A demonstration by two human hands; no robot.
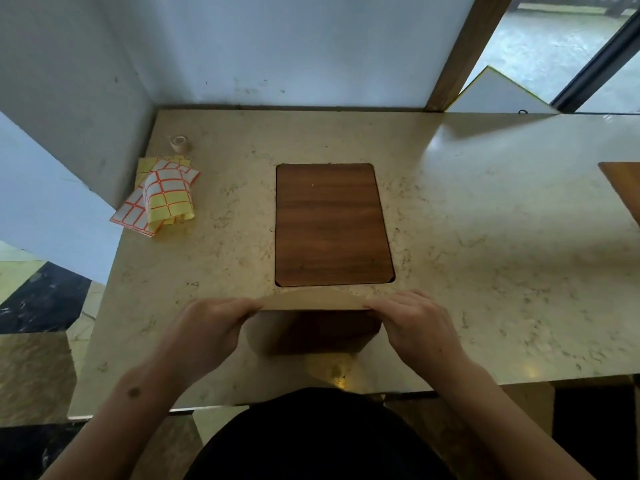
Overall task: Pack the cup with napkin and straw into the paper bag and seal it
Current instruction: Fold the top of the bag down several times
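Note:
A brown paper bag (313,323) stands near the front edge of the marble counter, seen from above. Its top flap is bent over toward me in a curve. My left hand (211,327) pinches the flap's left end and my right hand (415,323) pinches its right end. The inside of the bag is hidden, so no cup, napkin or straw shows.
A wooden board (330,223) is set into the counter (485,237) just behind the bag. Sheets of yellow and white stickers with orange borders (162,199) lie at the left, with a small roll of tape (180,143) behind them. Walls close the left and back.

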